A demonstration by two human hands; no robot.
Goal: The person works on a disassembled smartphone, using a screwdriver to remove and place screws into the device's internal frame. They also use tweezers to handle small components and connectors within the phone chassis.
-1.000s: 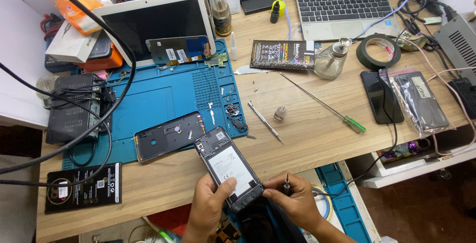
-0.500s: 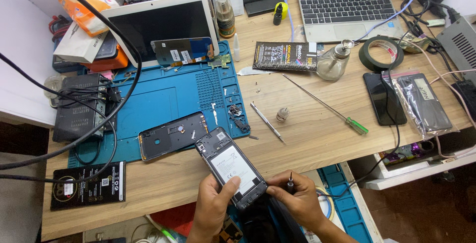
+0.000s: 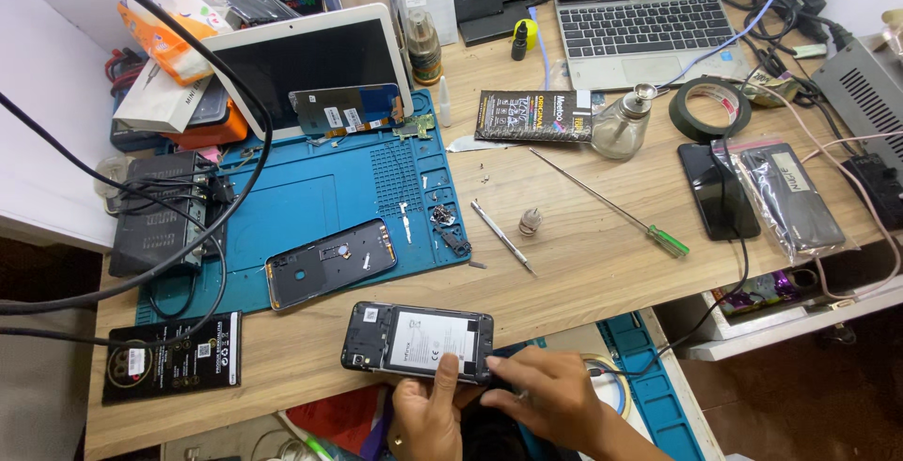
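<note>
Gripping opened phone (image 3: 418,340) at table (image 3: 583,263) edge: left hand (image 3: 428,414) thumb on battery, right hand (image 3: 555,400) pinching its end. Back cover (image 3: 331,263) already off; reassembly not yet done.

I count one opened phone (image 3: 419,339) under my two hands, left hand (image 3: 428,414) and right hand (image 3: 550,400), at the bench's near edge. One blue mat (image 3: 310,193) carries one phone frame (image 3: 331,263). Toward the far edge stand one laptop (image 3: 649,19), one tablet (image 3: 310,61), one tape roll (image 3: 710,108), and one green-handled screwdriver (image 3: 611,205).
</note>
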